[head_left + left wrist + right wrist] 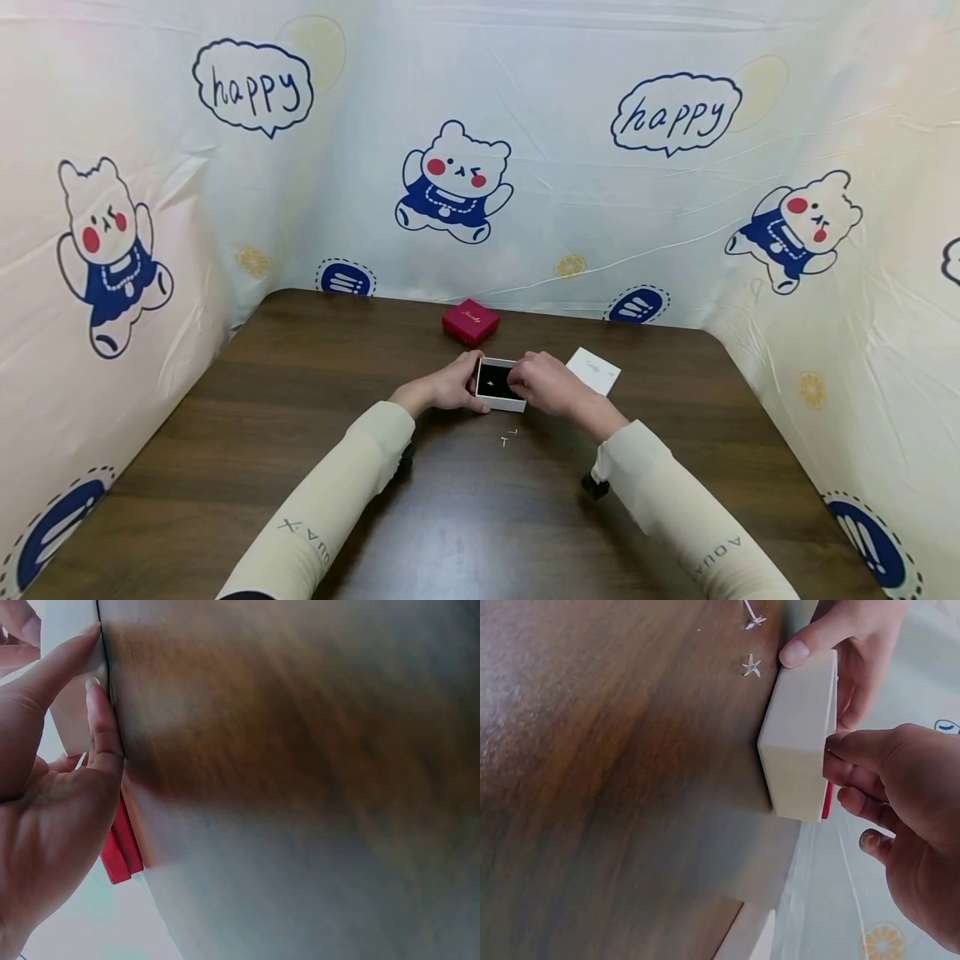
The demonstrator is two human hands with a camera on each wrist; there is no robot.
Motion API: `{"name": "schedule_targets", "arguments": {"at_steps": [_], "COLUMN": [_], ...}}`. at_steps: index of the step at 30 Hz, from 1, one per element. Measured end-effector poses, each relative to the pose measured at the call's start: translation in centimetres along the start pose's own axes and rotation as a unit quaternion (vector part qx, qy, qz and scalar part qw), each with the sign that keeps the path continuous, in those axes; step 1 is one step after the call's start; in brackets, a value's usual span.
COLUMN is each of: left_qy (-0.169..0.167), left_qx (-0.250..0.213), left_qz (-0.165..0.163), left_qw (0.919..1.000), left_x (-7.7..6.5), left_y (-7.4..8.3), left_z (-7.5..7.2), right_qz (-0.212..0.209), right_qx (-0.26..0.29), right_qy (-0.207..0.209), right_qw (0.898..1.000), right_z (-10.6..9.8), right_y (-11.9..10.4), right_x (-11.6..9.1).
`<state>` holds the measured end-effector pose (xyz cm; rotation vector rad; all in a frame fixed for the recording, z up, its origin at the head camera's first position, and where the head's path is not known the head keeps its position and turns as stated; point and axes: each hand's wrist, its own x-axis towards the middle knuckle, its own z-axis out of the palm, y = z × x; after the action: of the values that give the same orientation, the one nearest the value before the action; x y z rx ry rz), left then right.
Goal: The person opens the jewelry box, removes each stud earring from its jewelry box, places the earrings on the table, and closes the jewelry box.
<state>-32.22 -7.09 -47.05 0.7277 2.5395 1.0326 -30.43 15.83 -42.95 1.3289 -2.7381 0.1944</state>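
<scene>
A small white jewellery box (501,404) with a black insert (489,393) sits on the table. My left hand (448,385) grips its left end, the thumb along the front wall and the fingers round the side. On the insert's left part shows a tiny bright star-shaped piece (491,383). My right hand (551,385) reaches over the right end, thumb and curled fingertips down at the rim; I cannot tell whether they pinch anything. Two small star-topped studs lie in front of the box, one star (752,666) facing up, the other stud (756,622) beside it.
Behind the white box stands a red box (471,322) with gold lettering. To the right, past my right hand, lies a flat white printed lid or card (596,369). The brown wooden table (300,358) ends at a printed cloth backdrop (555,200) on three sides.
</scene>
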Motion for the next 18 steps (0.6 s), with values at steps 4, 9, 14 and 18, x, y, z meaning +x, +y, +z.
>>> {"name": "schedule_targets", "arguments": {"at_steps": [4, 9, 14, 18], "left_qy": [-0.002, -0.003, 0.001, 0.002], "left_qx": [-0.007, -0.004, -0.005, 0.002], "left_qz": [-0.005, -0.005, 0.001, 0.01], "left_qw": [1.0, 1.0, 1.0, 1.0], "left_x": [0.6, 0.3, -0.4, -0.5], "left_y": [-0.8, -0.5, 0.2, 0.4], "left_z": [0.3, 0.2, -0.1, -0.2], "right_qz": [-0.001, -0.002, 0.002, 0.008], "right_qx": [0.014, 0.025, 0.032, 0.048], "right_qy": [0.002, 0.01, 0.008, 0.002], "right_qw": [1.0, 1.0, 0.999, 0.999], "right_z": [-0.3, -0.8, -0.9, -0.9], "right_y": [0.0, -0.3, -0.5, -0.8], "right_x": [-0.2, -0.6, -1.0, -1.2]}}
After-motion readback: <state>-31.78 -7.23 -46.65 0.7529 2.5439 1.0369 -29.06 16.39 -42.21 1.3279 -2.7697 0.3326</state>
